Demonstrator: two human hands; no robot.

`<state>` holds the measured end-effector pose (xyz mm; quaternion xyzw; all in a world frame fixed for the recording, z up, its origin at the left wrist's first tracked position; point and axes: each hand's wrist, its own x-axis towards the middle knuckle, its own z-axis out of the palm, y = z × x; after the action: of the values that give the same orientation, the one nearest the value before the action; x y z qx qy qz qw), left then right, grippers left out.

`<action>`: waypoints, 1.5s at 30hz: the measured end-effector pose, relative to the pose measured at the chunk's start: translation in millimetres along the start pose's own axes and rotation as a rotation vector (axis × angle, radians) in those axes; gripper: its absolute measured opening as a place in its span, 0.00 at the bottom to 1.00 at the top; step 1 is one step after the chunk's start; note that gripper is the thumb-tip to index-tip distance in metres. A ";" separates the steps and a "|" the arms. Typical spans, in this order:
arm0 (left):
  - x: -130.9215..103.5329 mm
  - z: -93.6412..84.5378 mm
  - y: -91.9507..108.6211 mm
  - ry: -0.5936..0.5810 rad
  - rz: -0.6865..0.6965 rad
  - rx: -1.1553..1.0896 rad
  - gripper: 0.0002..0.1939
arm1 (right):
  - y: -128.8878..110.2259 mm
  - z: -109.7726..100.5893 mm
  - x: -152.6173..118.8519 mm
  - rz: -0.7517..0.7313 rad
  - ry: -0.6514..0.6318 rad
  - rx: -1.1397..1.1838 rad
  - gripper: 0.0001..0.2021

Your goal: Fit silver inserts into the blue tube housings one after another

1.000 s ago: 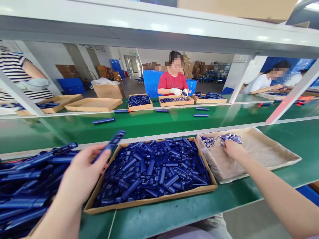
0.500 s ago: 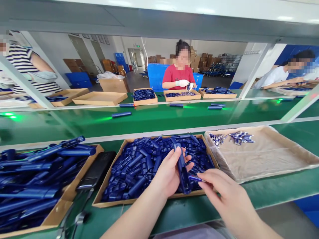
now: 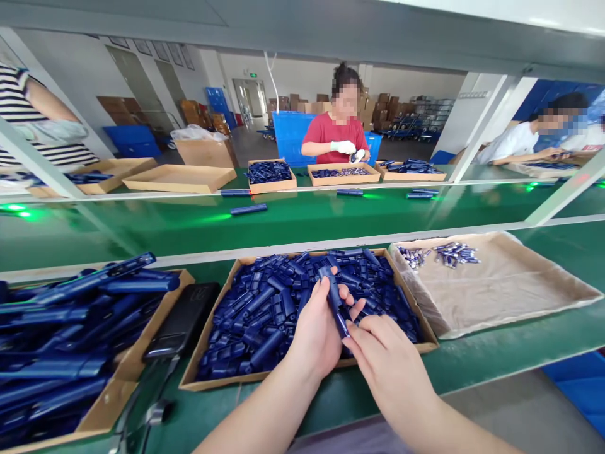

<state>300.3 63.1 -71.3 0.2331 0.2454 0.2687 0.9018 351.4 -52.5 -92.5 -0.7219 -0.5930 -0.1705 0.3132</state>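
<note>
Holding blue casing (image 3: 336, 306) in our left hand (image 3: 317, 334) above parts carton (image 3: 227, 381) | our right hand (image 3: 390, 356) at casing's near end, grip unclear | lined tray (image 3: 510, 293) right of carton

The person's left hand (image 3: 312, 331) and right hand (image 3: 390, 353) are bare, as are both forearms (image 3: 258, 407); a greyish-purple garment (image 3: 352, 439) shows between them.

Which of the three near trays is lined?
The right tray: a pale sheet covers its floor; the middle tray and left tray show bare cardboard.
</note>
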 end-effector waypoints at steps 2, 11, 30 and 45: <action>1.2 -0.9 1.2 0.020 0.020 -0.022 0.13 | -5.6 -0.1 -0.7 -0.009 -0.019 -0.097 0.14; 0.0 2.6 8.0 -0.012 0.031 0.078 0.09 | 47.5 -26.7 21.0 0.110 -0.150 -0.043 0.19; 5.3 -4.5 8.7 0.139 -0.176 0.221 0.22 | 305.1 -35.7 5.1 0.460 -0.532 -0.151 0.20; 2.3 -1.2 9.7 0.098 -0.176 0.263 0.24 | 253.0 -46.3 35.5 0.400 -0.573 0.012 0.23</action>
<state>297.8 72.0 -67.6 0.3135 0.3417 0.1652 0.8705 609.3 -81.6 -99.3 -0.8405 -0.5046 0.1074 0.1656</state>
